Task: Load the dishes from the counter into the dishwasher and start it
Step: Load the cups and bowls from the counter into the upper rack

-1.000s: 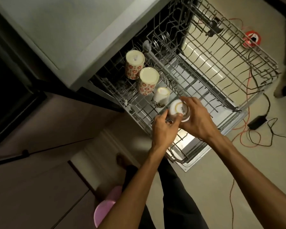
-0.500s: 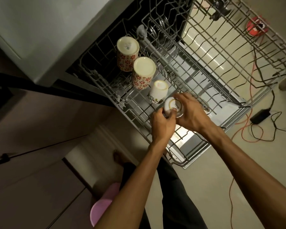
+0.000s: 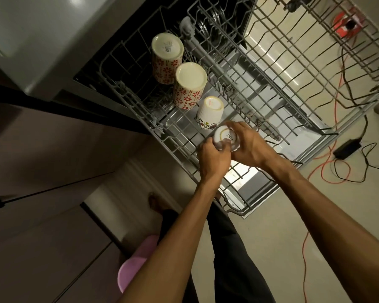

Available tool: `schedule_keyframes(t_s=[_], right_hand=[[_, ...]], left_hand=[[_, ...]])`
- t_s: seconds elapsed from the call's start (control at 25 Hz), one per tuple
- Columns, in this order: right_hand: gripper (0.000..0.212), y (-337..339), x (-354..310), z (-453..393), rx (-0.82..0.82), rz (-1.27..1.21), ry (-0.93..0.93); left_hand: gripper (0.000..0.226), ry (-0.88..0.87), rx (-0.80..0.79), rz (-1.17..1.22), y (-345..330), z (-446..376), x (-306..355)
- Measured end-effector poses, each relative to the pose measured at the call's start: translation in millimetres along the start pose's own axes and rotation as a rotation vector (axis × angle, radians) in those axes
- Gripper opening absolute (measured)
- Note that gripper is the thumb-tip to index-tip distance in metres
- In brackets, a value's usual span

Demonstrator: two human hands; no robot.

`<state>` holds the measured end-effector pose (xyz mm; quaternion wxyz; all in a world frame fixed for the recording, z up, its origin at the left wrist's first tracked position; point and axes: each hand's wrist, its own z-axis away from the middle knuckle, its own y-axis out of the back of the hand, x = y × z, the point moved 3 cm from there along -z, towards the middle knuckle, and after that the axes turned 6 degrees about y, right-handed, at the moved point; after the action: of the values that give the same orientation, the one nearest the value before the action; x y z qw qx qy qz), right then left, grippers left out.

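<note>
Over the beige floor (image 3: 271, 248) the rack (image 3: 260, 88) stands pulled out. Your left hand (image 3: 212, 159) and right hand (image 3: 253, 147) both grip an upturned cup (image 3: 224, 137) from either side, low in the rack just beside three mugs (image 3: 189, 85).

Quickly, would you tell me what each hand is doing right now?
Left hand: fingers curled round the upside-down cup, holding it.
Right hand: fingers wrapped round the same cup from the other side.
</note>
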<state>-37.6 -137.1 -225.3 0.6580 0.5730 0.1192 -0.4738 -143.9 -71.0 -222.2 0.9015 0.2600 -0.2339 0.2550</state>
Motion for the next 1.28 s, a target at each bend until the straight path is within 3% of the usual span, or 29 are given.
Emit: schedule_keyframes(t_s=[0.48, 0.88, 1.28], right_hand=[[0.097, -16, 7, 4, 0.0, 0.002, -0.069], [0.089, -5, 10, 3, 0.008, -0.109, -0.159], [0.085, -22, 3, 6, 0.061, -0.019, -0.156]], left_hand=[[0.041, 0.016, -0.053, -0.038, 1, -8, -3], [0.041, -0.023, -0.088, -0.06, 9, 0, 5], [0.033, -0.004, -0.107, -0.049, 13, 6, 5]])
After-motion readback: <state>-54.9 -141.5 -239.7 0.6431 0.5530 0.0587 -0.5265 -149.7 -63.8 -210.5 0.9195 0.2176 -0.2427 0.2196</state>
